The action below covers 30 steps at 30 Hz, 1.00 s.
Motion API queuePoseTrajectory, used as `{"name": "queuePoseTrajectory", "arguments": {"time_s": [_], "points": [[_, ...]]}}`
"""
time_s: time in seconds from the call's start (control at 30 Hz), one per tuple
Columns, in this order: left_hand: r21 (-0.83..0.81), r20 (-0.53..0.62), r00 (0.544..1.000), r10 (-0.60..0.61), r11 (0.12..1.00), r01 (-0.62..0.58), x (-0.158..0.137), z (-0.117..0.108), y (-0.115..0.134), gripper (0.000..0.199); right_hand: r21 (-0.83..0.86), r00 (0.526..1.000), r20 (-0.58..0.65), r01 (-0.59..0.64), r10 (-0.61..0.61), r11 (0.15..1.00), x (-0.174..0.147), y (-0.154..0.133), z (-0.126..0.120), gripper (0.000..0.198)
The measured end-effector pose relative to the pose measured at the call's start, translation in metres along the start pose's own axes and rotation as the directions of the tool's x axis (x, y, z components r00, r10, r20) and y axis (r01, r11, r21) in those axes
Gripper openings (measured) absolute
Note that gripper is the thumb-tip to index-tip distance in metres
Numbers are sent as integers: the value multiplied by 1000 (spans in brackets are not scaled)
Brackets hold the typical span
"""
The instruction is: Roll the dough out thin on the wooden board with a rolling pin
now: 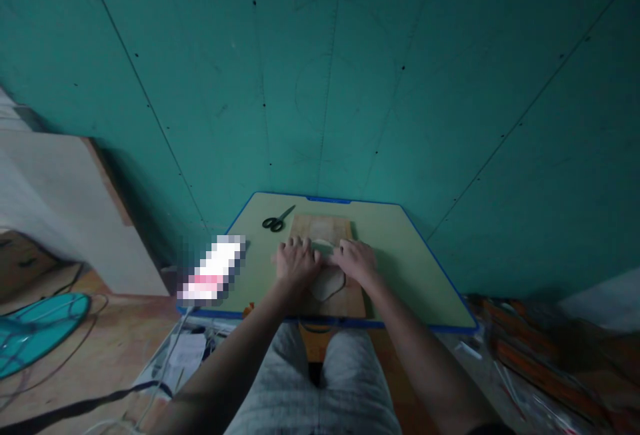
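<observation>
A flat, pale sheet of dough lies on a wooden board, partly covered by my hands. Across it runs a rolling pin, of which a short stretch shows between my hands. My left hand is closed over the pin's left part, fingers curled forward. On its right part rests my right hand, also closed, knuckles up. Most of the pin is hidden under both palms. Black-handled scissors lie beyond my left hand, left of the board.
The pale table has a blue rim and stands against a green wall. A bright, pixelated object with a cable sits at its left edge. A small orange item lies near the front edge. A teal round seat is at left.
</observation>
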<state>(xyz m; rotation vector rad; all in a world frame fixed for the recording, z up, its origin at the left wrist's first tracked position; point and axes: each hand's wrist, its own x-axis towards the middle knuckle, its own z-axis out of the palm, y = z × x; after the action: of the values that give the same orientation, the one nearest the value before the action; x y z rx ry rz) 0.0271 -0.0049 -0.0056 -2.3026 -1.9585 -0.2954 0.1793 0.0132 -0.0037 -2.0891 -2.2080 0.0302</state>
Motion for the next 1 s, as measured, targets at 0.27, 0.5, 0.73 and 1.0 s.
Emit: {"name": "queuePoseTrajectory", "arguments": {"time_s": [0.27,0.5,0.73,1.0], "points": [[1,-94,994,51,999,-51,-37,-1,-15,46,-73,979,-174,93,-104,993,-42,-1,3,36],[-45,-2,993,121,992,-121,-55,-15,-29,38,-15,955,-220,200,-198,980,-82,8,23,42],[24,117,984,138,990,-141,-23,-22,-37,34,87,963,-113,254,-244,963,-83,16,19,55],[14,120,964,236,971,-239,1,-12,-36,29,148,1000,20,5,-8,989,-33,-1,-17,55]]}}
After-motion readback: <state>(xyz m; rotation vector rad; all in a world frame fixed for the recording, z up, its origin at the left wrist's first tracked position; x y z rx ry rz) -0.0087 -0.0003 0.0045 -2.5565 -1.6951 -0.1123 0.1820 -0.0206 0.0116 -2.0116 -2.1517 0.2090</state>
